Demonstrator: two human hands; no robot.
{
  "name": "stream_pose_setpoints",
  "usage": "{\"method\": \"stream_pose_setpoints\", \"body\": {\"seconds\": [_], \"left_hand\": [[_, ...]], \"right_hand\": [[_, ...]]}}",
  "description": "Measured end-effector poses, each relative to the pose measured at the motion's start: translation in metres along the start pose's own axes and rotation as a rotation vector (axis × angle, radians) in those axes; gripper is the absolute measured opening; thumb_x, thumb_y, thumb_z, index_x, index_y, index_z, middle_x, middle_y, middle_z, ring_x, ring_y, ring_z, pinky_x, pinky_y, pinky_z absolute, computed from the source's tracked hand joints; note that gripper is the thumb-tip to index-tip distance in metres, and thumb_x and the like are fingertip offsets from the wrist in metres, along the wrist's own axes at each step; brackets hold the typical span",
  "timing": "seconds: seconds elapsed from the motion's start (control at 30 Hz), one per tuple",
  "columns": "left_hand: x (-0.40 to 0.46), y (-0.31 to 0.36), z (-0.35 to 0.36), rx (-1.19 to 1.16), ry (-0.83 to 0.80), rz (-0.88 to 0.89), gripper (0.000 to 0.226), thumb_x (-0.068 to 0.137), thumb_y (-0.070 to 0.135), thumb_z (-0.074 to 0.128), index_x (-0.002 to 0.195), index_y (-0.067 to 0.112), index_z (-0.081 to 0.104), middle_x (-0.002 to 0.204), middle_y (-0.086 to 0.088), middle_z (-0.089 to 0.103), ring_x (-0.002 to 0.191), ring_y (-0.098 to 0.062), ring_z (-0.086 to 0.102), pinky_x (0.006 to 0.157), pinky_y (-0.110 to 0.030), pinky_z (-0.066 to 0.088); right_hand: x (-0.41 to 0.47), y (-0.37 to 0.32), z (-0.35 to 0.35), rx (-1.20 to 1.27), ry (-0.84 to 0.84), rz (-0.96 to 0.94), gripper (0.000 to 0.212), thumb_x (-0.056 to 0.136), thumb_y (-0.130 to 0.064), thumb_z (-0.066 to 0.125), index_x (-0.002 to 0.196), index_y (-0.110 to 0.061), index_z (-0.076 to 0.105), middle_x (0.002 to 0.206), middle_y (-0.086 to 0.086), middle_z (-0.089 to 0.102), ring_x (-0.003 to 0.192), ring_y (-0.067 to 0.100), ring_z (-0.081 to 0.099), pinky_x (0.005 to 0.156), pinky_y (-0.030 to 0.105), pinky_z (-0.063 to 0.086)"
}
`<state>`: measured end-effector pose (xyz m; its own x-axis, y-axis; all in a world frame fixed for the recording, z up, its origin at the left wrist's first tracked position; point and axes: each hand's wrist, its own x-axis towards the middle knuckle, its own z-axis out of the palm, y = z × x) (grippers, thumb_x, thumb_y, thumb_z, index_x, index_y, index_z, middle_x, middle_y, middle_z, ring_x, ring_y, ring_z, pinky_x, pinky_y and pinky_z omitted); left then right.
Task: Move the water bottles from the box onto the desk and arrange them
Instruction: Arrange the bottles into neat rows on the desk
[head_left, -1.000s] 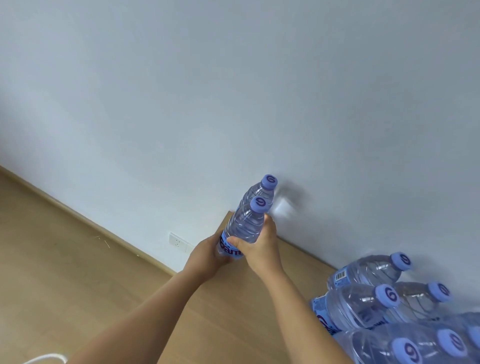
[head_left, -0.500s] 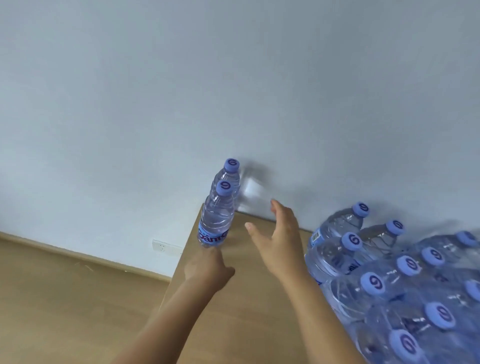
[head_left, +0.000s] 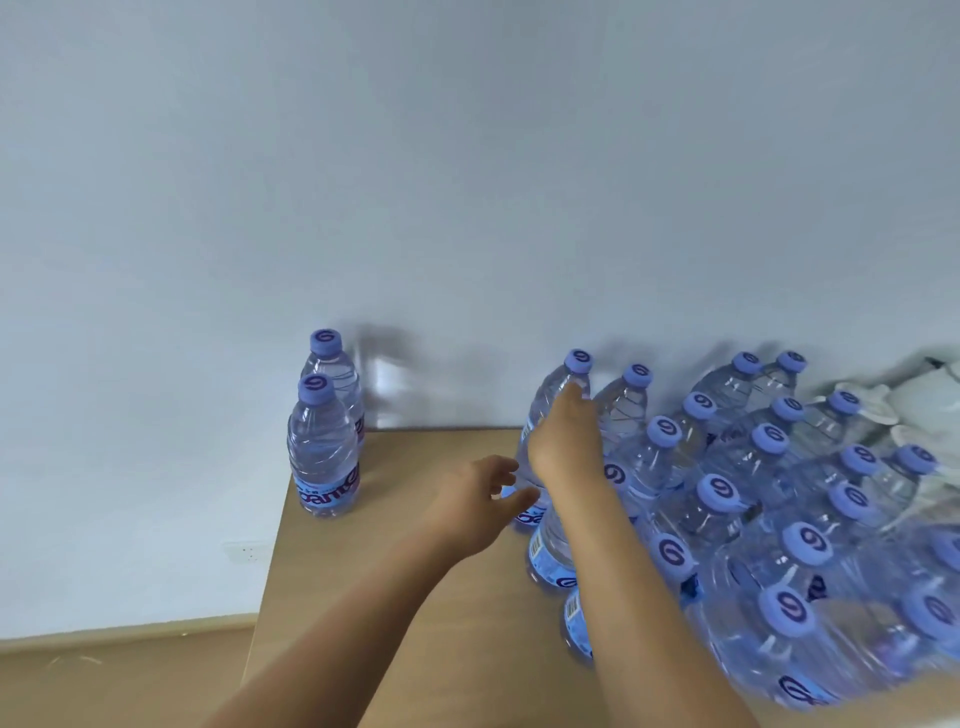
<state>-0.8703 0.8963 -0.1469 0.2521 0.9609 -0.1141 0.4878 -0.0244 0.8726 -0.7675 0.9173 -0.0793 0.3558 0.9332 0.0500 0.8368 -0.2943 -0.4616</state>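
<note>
Clear glossy plastic bottles with matt lilac caps — on a smooth, matt wood-look desk.

Both bare forearms reach forward from the lower edge of the view. The left hand hangs loose, fingers relaxed and slightly spread, thumb apart, holding nothing. The right hand stretches farther ahead, its back toward the camera, fingers extended forward; its grip cannot be told.
</note>
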Motion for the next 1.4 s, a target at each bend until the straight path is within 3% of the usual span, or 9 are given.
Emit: {"method": "stream_pose_setpoints", "body": {"seconds": [0.33,0.5,0.6,0.7,0.83,0.93,1.07,1.27,1.4], "left_hand": [[-0.022,-0.029,-0.045,0.033,-0.014,0.066,0.091,0.063,0.038,0.085,0.141,0.032,0.038,0.127,0.025,0.049,0.111,0.009,0.049,0.087,-0.009,0.035],[-0.048,-0.025,-0.062,-0.305,0.028,0.075,0.064,0.052,0.013,0.092,0.106,0.019,0.058,0.089,0.003,0.071,0.079,-0.010,0.068,0.069,-0.027,0.056],[-0.064,-0.020,-0.069,-0.490,-0.020,0.129,0.041,0.055,0.012,0.085,0.092,0.016,0.068,0.084,-0.003,0.072,0.076,-0.015,0.068,0.065,-0.024,0.053],[-0.078,-0.023,-0.080,-0.563,-0.028,0.109,0.041,0.052,0.017,0.082,0.091,0.016,0.069,0.085,-0.006,0.072,0.078,-0.017,0.068,0.067,-0.025,0.053],[-0.092,-0.037,-0.092,-0.526,-0.014,0.057,0.057,0.053,0.022,0.083,0.104,0.007,0.064,0.095,-0.010,0.072,0.089,-0.025,0.069,0.075,-0.029,0.055],[-0.099,-0.048,-0.098,-0.485,0.036,0.027,0.048,0.057,0.019,0.085,0.101,0.017,0.067,0.095,-0.005,0.073,0.088,-0.019,0.070,0.072,-0.022,0.054],[-0.103,-0.078,-0.098,-0.228,0.225,-0.091,0.046,0.051,0.030,0.089,0.089,0.042,0.065,0.097,0.008,0.069,0.086,0.004,0.063,0.070,-0.005,0.045],[-0.105,-0.133,-0.076,-0.143,0.349,-0.312,0.056,0.042,0.040,0.089,0.091,0.038,0.062,0.082,0.024,0.068,0.075,0.013,0.060,0.056,-0.004,0.042],[-0.097,-0.147,-0.074,-0.098,0.405,-0.347,0.052,0.038,0.044,0.084,0.084,0.037,0.061,0.076,0.018,0.068,0.075,0.004,0.062,0.058,-0.012,0.045]], "right_hand": [[-0.011,0.000,-0.049,0.365,0.112,-0.142,0.056,0.085,-0.032,0.063,0.135,-0.019,0.042,0.091,-0.006,0.058,0.091,0.017,0.053,0.075,0.027,0.035],[-0.012,-0.031,-0.073,0.654,0.170,-0.193,0.071,0.071,-0.050,0.072,0.130,-0.020,0.046,0.077,0.002,0.066,0.081,0.016,0.061,0.076,0.031,0.045],[-0.017,-0.047,-0.067,0.819,-0.107,-0.213,0.064,0.071,-0.049,0.072,0.123,-0.019,0.051,0.078,-0.004,0.067,0.074,0.005,0.061,0.075,0.026,0.049],[-0.031,-0.051,-0.041,0.777,-0.436,-0.313,0.044,0.073,-0.047,0.072,0.107,-0.023,0.060,0.093,-0.012,0.069,0.087,0.004,0.065,0.081,0.030,0.053],[-0.040,-0.059,-0.021,0.800,-0.423,-0.421,0.023,0.073,-0.045,0.072,0.088,-0.037,0.056,0.080,-0.042,0.059,0.078,-0.020,0.057,0.068,0.014,0.050],[-0.044,-0.069,-0.011,0.836,-0.464,-0.443,0.022,0.073,-0.039,0.075,0.088,-0.032,0.059,0.080,-0.034,0.064,0.077,-0.016,0.060,0.060,0.005,0.045],[-0.052,-0.077,0.023,0.760,-0.551,-0.366,0.040,0.061,-0.037,0.085,0.089,-0.026,0.058,0.085,-0.012,0.070,0.080,0.001,0.066,0.069,0.021,0.052],[-0.069,-0.078,0.076,0.614,-0.681,-0.419,0.039,0.062,-0.025,0.086,0.095,-0.015,0.067,0.089,-0.007,0.071,0.084,0.005,0.066,0.080,0.025,0.053],[-0.072,-0.081,0.085,0.546,-0.626,-0.473,0.028,0.061,-0.023,0.086,0.070,-0.027,0.059,0.058,-0.025,0.058,0.054,-0.013,0.051,0.052,0.003,0.036]]}}
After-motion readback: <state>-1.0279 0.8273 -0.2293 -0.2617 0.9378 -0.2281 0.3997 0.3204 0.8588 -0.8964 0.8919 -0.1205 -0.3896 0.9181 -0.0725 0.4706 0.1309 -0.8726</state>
